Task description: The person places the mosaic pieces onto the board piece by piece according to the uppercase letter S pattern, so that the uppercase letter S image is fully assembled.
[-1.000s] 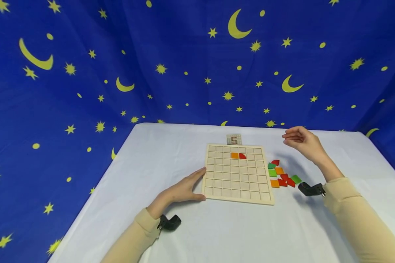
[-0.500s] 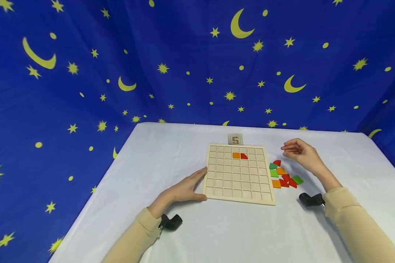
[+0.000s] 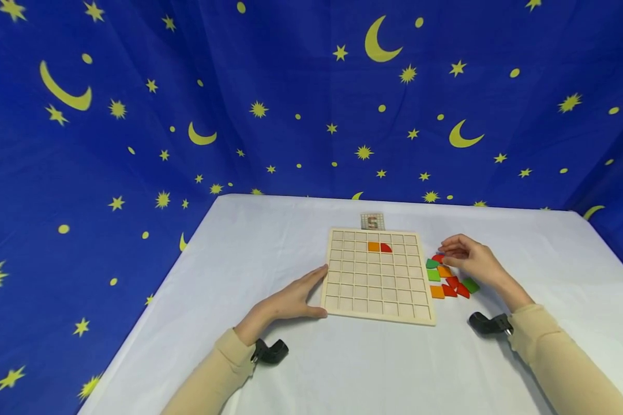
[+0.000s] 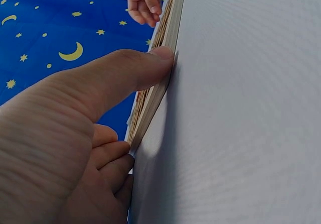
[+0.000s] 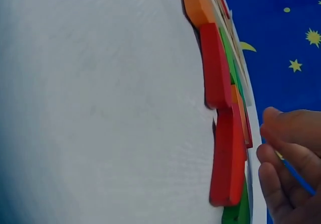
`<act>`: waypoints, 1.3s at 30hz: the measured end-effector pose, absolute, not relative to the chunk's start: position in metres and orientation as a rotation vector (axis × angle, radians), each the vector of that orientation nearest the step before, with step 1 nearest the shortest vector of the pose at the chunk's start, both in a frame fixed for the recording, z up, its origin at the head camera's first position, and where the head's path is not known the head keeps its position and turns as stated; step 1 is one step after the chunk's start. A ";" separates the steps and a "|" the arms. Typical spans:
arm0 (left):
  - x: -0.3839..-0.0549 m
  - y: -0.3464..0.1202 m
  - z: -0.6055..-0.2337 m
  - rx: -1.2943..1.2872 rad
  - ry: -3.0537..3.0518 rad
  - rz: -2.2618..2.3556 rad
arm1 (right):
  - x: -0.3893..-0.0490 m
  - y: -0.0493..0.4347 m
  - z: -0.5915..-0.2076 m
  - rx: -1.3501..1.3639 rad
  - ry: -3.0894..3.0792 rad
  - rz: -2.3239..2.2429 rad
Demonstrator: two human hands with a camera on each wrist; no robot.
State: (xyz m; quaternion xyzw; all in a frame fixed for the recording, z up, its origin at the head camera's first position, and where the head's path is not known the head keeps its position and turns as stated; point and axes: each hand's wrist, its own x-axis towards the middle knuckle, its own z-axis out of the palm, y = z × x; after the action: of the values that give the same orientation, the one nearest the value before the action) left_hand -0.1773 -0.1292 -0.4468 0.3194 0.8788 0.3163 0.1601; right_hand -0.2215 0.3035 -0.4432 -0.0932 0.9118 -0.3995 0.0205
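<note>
The person's L hand is spreading wide along the L edge of a square, pale wooden grid bd., thumb touching nr. the near corner, fingertips touching farther up; it isn't gripping anything. The bd. is lying flat on a white cloth, its thin raised ridges forming sq. cells. In the 2nd row from the far edge, a flat orange sq. tile & a red quarter-round tile are sitting side by side.

The R hand is hovering over the far end of the loose pcs., fingers loosely curved, a narrow gap b/w them & the thumb, holding nothing I can see. It's partly covering a red curved-edged pc.; can't tell if they're touching.

Just R of the bd., more pcs. are lying close together: a dark-green rounded pc., a lt.-green sq., two orange sqs., several red wedges w/ curved sides, & a green block at the outer end. From the R wrist, they're looking thick, smooth & soft-edged.

A small gridded card w/ a brown S-like figure is lying just beyond the bd.
</note>
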 end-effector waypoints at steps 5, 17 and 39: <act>-0.177 -0.129 -0.446 0.912 2.506 0.919 | -0.220 0.302 -0.446 -0.302 2.831 -1.214; -0.177 -0.130 -0.447 0.915 2.503 0.913 | -0.222 0.302 -0.450 -0.325 2.879 -1.160; -0.178 -0.131 -0.447 0.946 2.505 0.911 | -0.230 0.295 -0.406 -0.353 2.997 -1.308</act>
State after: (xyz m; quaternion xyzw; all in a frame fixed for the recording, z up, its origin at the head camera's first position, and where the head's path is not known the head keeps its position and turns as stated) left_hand -0.1778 -0.1306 -0.4465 0.3303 0.8749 0.3181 0.1560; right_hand -0.2298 0.2951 -0.4056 -0.1070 0.9087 -0.3967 -0.0737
